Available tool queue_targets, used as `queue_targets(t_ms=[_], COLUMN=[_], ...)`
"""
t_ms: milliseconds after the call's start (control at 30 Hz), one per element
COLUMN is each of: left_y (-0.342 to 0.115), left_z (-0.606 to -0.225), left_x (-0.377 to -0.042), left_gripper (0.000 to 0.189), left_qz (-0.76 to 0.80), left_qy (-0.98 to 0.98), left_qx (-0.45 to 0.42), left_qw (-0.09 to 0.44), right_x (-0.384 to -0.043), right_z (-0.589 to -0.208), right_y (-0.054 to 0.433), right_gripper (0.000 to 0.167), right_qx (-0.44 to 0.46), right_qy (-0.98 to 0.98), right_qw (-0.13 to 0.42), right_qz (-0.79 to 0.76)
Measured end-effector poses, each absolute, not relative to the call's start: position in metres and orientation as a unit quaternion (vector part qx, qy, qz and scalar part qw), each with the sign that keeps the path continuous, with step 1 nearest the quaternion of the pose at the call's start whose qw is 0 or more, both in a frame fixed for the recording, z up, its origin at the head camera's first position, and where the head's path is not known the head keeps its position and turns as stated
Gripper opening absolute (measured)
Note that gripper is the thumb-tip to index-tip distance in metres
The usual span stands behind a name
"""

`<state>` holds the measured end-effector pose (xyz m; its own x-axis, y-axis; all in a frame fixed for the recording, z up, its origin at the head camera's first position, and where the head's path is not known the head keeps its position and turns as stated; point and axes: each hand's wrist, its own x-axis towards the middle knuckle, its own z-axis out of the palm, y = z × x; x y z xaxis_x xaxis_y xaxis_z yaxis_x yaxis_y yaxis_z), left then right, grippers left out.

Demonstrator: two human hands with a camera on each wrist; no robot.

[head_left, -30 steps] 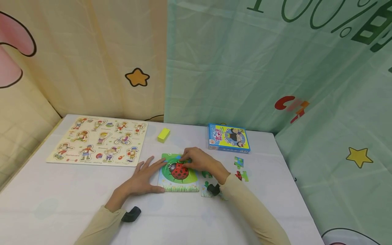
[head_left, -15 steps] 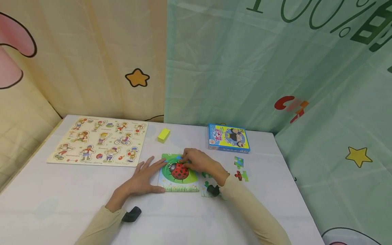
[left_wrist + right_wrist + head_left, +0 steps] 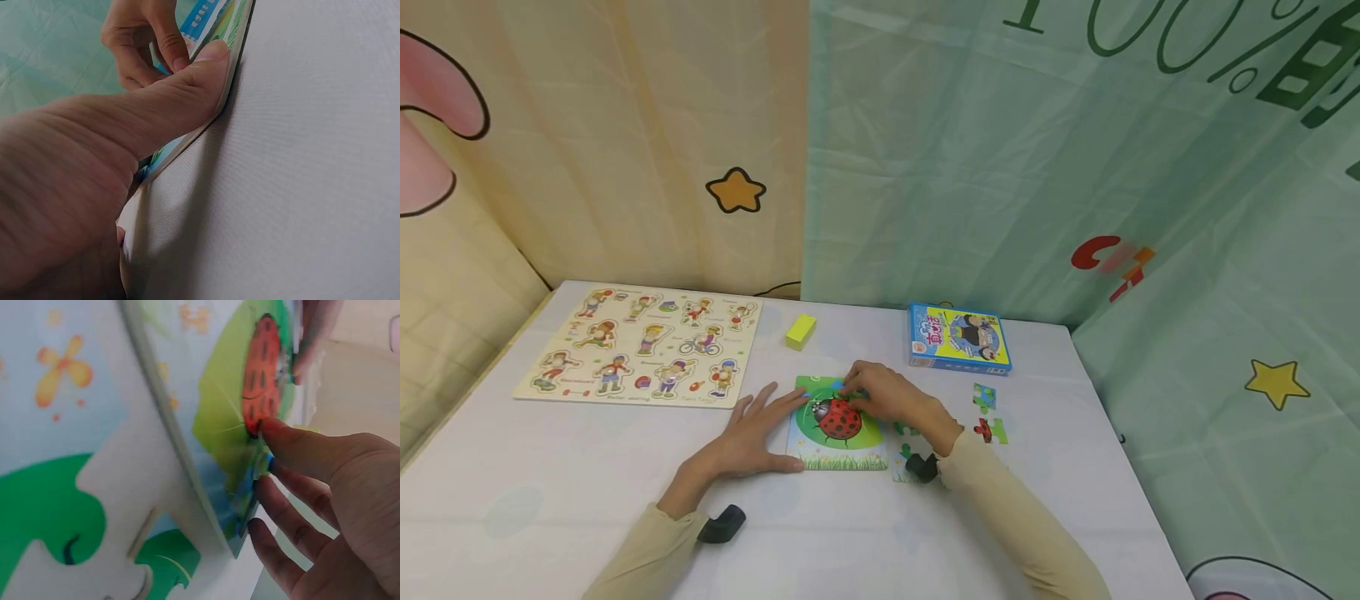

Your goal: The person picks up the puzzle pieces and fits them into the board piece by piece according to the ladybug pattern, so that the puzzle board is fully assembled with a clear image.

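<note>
A ladybug jigsaw board (image 3: 838,457) lies in front of me. My left hand (image 3: 743,440) is spread along its left side, fingers straight toward the upper left corner. In the left wrist view the left thumb (image 3: 187,87) lies on the board's edge at a corner. Over the upper right part bends my right hand (image 3: 887,393), fingers curled. The right wrist view shows its thumb and fingertips pinching a small blue-green puzzle piece (image 3: 263,455) beside the red ladybug (image 3: 261,375), mostly hidden by the fingers.
Loose puzzle pieces (image 3: 985,397) lie to the right, some partly under the right forearm. A wooden peg board (image 3: 640,350) stands at the far left, near a yellow block (image 3: 801,331). The blue card box (image 3: 961,339) lies at the back right. Curtains close off the back.
Almost nothing differs. The right hand's fingers shift very slightly at the board's upper right part; the left hand stays in place.
</note>
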<state>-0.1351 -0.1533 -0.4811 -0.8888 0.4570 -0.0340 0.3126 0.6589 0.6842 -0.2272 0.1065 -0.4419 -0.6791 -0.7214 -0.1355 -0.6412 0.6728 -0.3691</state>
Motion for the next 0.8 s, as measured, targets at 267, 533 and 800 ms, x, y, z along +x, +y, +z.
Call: queue_targets(t_ms=[267,533,800], left_y=[-0.154,-0.152,-0.152], left_z=[-0.481,-0.481,-0.481], left_x=[-0.135,-0.135,-0.135], left_gripper=[0.099,0.099,0.099], left_qz=[0.353,0.354,0.357], left_qy=[0.906,0.906,0.905], left_qx=[0.211,0.210,0.212], left_qw=[0.099,0.096,0.094], right_x=[-0.230,-0.226,-0.217], right_z=[-0.442,-0.441,-0.435], right_y=[0.118,0.141,0.178], right_gripper=[0.037,0.039,0.040], right_qx=[-0.386,-0.372,-0.333], right_qy=[0.890,0.882,0.882], right_qw=[0.161,0.135,0.082], right_qz=[-0.183,-0.254,-0.324])
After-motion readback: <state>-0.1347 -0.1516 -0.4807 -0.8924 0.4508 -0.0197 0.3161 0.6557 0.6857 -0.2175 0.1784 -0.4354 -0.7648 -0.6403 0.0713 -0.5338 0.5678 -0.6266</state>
